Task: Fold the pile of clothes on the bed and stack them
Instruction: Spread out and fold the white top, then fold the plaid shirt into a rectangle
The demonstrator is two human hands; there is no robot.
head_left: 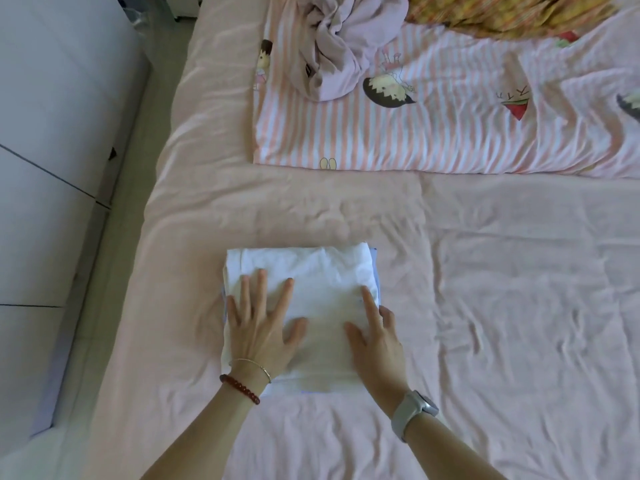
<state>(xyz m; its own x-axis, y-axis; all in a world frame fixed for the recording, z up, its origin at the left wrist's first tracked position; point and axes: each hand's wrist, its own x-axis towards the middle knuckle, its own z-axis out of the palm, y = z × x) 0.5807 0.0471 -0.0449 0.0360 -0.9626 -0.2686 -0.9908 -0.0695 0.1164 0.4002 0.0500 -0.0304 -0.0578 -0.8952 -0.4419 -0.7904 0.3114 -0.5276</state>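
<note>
A folded white garment [322, 271] lies on top of a small stack near the front left of the pink bed [502, 289]; pale blue edges of another folded piece [375, 268] peek out beneath it. My left hand [263, 323] presses flat on the white garment's left half, fingers spread. My right hand [375, 336] rests on its right edge, index finger and thumb straight on top; the other fingers are hidden over the side. A crumpled lilac garment [337, 46] lies unfolded at the far end, and a yellow patterned cloth [502, 15] lies bunched at the far right.
A pink-and-white striped cartoon quilt [433, 126] covers the far half of the bed, under the unfolded clothes. White cabinet fronts [45, 168] stand along the left, with a narrow strip of floor between them and the bed.
</note>
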